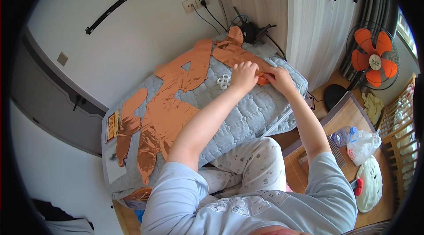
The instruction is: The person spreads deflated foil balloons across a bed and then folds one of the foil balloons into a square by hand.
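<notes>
My left hand [245, 77] and my right hand [281, 80] are close together over the right part of the mattress. Both have curled fingers gripping the lower end of a flat copper-coloured foil balloon [233, 53], whose crumpled edge shows between them. Exactly what the fingertips pinch is partly hidden. To the left, a larger uninflated foil balloon [170, 110] of the same colour spreads across the bed. Another narrow foil balloon [130, 122] lies at the far left. Several small white rings or rolls [224, 81] sit just left of my left hand.
The grey quilted mattress [247, 118] stands against the wall. A black router [250, 32] and cables are at its back corner. On the right are an orange-bladed fan [374, 60], a wooden crib rail [399, 135], a plastic bottle [340, 137], a plastic bag [363, 146] and a white cushion [369, 186].
</notes>
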`<state>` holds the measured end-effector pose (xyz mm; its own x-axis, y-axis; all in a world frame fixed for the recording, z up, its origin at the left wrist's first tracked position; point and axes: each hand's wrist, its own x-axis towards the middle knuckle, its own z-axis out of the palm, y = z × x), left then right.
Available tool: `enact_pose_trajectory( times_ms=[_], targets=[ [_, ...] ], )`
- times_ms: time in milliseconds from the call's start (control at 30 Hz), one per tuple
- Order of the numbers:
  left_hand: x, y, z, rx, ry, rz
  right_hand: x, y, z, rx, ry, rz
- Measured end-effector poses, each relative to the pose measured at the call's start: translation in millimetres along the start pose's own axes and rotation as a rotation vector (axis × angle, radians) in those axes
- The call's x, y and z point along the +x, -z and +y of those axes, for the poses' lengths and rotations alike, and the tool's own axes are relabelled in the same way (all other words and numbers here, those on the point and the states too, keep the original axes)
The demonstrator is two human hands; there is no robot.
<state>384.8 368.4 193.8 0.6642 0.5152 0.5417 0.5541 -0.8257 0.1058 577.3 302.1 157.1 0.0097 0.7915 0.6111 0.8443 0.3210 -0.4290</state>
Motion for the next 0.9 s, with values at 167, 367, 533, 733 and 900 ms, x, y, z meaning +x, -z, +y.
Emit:
enact_pose_trajectory(
  times_ms=[167,367,533,733,900],
  targets=[
    [-8,-5,13,0.189,0.049,-0.176,19,8,2,0.0,-0.096,-0.053],
    [-7,-18,8,0.228,0.147,-0.238,83,23,5,0.051,-0.124,-0.083],
    [-5,-16,-10,0.14,0.252,-0.348,145,34,-27,-0.149,-0.007,-0.121],
    [8,-13,-8,0.008,0.263,-0.518,205,86,-51,-0.263,0.021,0.083],
    [10,-19,-18,-0.038,0.304,-0.466,250,171,-109,-0.271,0.141,0.372]
  ],
)
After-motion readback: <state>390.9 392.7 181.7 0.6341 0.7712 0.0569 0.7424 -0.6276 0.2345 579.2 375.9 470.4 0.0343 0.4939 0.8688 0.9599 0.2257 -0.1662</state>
